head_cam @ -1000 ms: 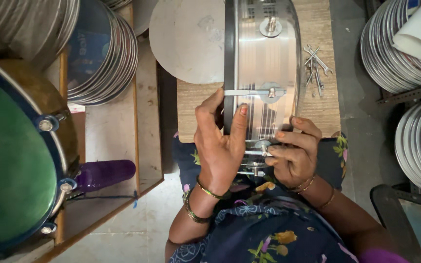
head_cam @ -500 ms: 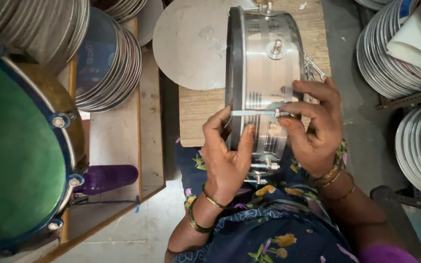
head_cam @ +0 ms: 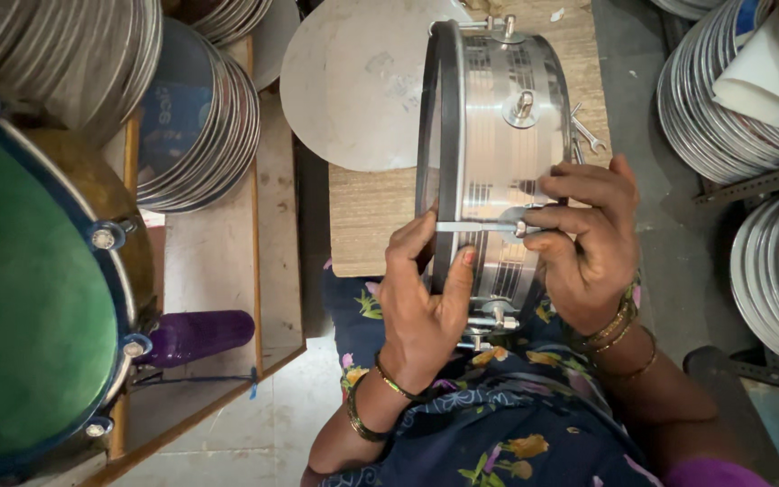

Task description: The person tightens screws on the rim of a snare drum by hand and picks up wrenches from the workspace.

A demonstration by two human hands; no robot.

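Item 1: metal frame drum (head_cam: 507, 162), chrome shell w/ black hoop, stood on edge at the near end of the wooden counter (head_cam: 362, 216), lower part over the person's lap. Shell faces up toward the camera; 2 lugs visible on top.

Item 2: tension rod (head_cam: 475, 227), thin, silver, lying across the shell from hoop to lug.

Item 3: left hand (head_cam: 421, 307), clenched round the black hoop at the drum's near side, thumb along the hoop, fingers behind; bangles at wrist.

Item 4: right hand (head_cam: 588, 243), fingertips pinched on the rod's right end at the lug; prob. a nut or small key under the fingers, hidden. Bangles at wrist.

Item 5: round grey disc (head_cam: 353, 86), flat on counter, just left of the drum.

Item 6: spanner (head_cam: 588, 133), small, on counter right of the drum.

Item 7: stacks of metal hoops (head_cam: 196, 117) on shelf at left; more stacks (head_cam: 732, 99) at right.

Item 8: green-headed drum (head_cam: 20, 298), large, far left. Purple bottle (head_cam: 196, 334) beside it.
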